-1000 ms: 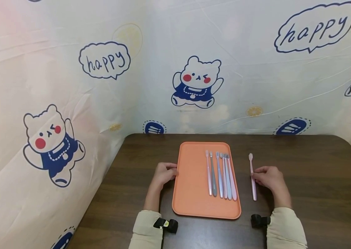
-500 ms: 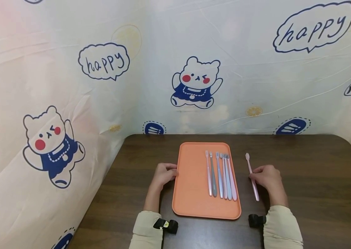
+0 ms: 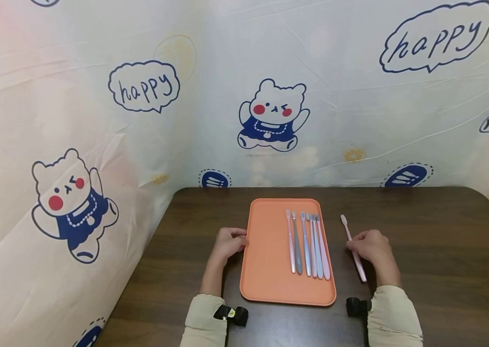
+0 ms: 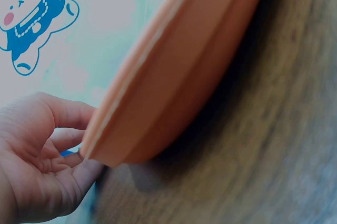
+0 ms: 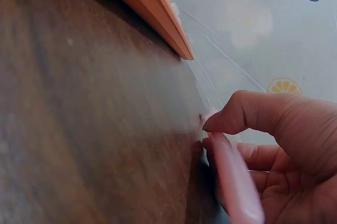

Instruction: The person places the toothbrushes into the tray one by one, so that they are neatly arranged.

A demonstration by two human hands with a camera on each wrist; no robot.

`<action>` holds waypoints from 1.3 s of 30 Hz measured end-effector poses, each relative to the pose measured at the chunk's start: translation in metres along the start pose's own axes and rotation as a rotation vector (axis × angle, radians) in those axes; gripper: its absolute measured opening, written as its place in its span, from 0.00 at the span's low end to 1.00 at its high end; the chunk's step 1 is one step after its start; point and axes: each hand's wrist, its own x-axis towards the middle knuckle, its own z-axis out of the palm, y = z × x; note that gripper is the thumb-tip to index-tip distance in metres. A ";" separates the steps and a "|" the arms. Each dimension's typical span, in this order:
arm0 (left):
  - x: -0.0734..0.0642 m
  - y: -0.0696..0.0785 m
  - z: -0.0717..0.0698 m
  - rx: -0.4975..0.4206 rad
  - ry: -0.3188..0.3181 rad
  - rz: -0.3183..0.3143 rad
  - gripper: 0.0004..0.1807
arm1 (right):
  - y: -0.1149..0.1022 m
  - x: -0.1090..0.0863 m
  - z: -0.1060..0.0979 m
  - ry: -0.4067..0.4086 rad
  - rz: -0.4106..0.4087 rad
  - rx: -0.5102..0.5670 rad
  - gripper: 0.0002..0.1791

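Observation:
My right hand [image 3: 373, 246] pinches a pink toothbrush [image 3: 359, 267] between thumb and fingers, to the right of the tray. Its head points away and slants left, while the handle end [image 5: 238, 184] comes toward the right wrist camera. An orange rectangular tray [image 3: 266, 250] lies on the table; my left hand [image 3: 228, 242] grips its left rim, thumb and fingers at the edge in the left wrist view. Along the tray's right half lie several toothbrushes side by side, heads at the far end, among them a grey toothbrush [image 3: 298, 250] and a pink toothbrush [image 3: 324, 255] nearest the right rim.
The dark wooden table [image 3: 452, 250] reaches back to a pale cloth [image 3: 209, 120] printed with bears and speech bubbles. That cloth also hangs at the left and right sides. Black wrist cameras are strapped to both sleeves.
My right hand has shifted a little left. The held toothbrush has turned from nearly straight to slanted, its head swinging left and its handle end right. Left hand and tray stay put.

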 end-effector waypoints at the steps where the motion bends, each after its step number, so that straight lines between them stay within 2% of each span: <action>1: 0.000 0.000 0.000 -0.001 0.000 -0.002 0.18 | 0.000 0.000 0.000 -0.005 -0.002 0.001 0.19; 6: 0.000 -0.001 0.000 -0.003 0.000 -0.013 0.18 | 0.002 0.001 -0.002 -0.028 -0.006 0.033 0.20; 18: 0.001 -0.002 0.000 0.001 0.005 -0.002 0.18 | 0.008 0.006 0.001 -0.099 -0.051 0.275 0.21; 33: 0.001 0.000 0.000 0.017 0.013 -0.018 0.17 | 0.000 0.005 0.003 -0.123 -0.079 0.362 0.24; 39: 0.001 0.000 0.000 0.011 0.006 -0.007 0.17 | -0.003 0.006 0.005 -0.116 -0.077 0.365 0.25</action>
